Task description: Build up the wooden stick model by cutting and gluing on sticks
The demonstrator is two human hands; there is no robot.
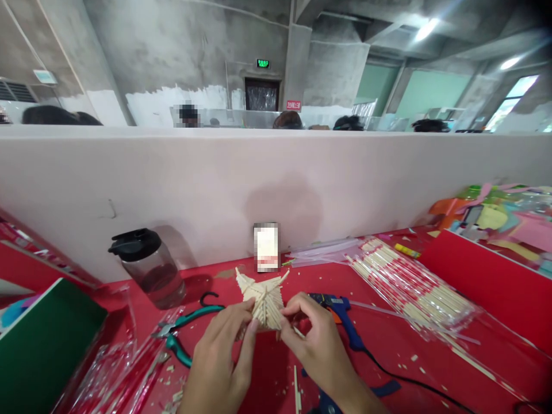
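Note:
Between both hands is a small pale construction of wooden sticks [268, 302], laid side by side in slanting rows with pointed corners. My left hand [226, 348] pinches its left lower edge between thumb and fingers. On the opposite side, my right hand [314, 336] grips the right lower edge with thumb and forefinger; a short stick end shows by these fingers. Left of my left hand lie green-handled pliers [179, 345], jaws apart. A blue hot glue gun [342, 316] rests just beyond my right hand. Loose sticks [296, 388] lie below, between my forearms.
A water bottle [149, 267] with a black lid stands back left. A phone-like upright object [267, 247] leans against the white partition [207, 190]. Bagged sticks [414, 282] lie right, near a red panel [495, 293]. A green panel [47, 345] stands left. The black cord [401, 376] runs right.

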